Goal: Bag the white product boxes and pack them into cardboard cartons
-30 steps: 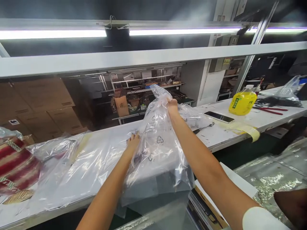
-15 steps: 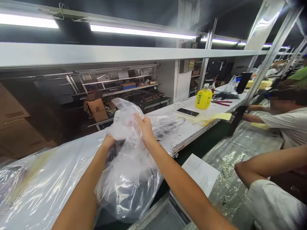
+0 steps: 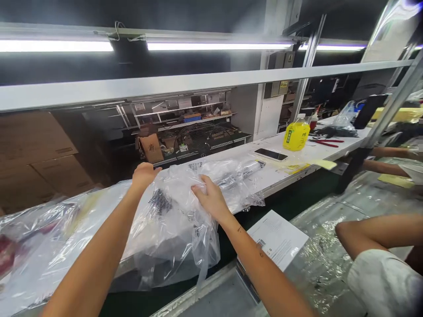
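Fingers [image 3: 208,182] on the right hand [image 3: 213,200] spread a bit, the bag [image 3: 175,246] under them. The left hand [image 3: 142,175] curls, but I can't tell if it pinches.

Bare left arm [image 3: 97,246] and bare right arm [image 3: 261,259], extended forward; left hand [image 3: 143,175] higher, curled; right hand [image 3: 213,201] lower, fingers [image 3: 207,182] parted.

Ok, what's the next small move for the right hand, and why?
Probably have the right hand draw the loose front of the clear plastic bag up onto the bench: that part hangs crumpled over the front edge, and the hand rests at the bag just above it.
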A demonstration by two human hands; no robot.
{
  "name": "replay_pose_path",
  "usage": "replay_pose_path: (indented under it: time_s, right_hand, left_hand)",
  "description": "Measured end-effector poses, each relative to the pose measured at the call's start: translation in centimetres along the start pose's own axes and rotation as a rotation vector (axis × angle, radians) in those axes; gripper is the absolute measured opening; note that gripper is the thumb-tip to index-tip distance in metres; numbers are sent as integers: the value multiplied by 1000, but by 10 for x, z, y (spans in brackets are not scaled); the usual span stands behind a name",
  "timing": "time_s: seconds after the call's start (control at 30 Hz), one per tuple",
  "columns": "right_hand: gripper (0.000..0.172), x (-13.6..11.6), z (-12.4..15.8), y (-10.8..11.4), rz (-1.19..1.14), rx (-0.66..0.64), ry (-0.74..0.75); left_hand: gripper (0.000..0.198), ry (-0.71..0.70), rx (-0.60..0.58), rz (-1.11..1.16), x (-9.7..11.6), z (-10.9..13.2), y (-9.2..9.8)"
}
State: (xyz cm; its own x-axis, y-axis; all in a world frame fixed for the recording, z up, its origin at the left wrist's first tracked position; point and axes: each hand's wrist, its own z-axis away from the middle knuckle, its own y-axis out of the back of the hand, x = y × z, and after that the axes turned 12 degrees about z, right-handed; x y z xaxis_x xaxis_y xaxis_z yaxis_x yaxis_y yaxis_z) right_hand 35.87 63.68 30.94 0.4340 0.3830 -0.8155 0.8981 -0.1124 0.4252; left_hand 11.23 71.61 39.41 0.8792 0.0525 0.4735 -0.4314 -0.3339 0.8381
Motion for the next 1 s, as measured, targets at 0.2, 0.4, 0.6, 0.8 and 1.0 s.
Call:
replay_pose_path:
  time_s: [0.2, 0.4, 0.6, 0.8, 1.0]
  right_hand:
    - [42, -6, 113, 11, -283, 280, 171]
    - [46, -22, 232, -9, -468, -264, -32]
    - [55, -32, 281, -15, -403, -68, -236]
    - [64, -32, 331, -30, -323, -219, -426]
    - [36, -7, 327, 25, -330, -422, -340]
  left_hand:
    - [66, -242, -401, 646, 11, 146, 32]
    - [28, -320, -416, 787, -6, 318, -4]
    - [49, 152, 6, 861, -28, 374, -32]
    - [53, 87, -143, 883, -48, 398, -18]
    - [31, 37, -430, 971, -86, 390, 35]
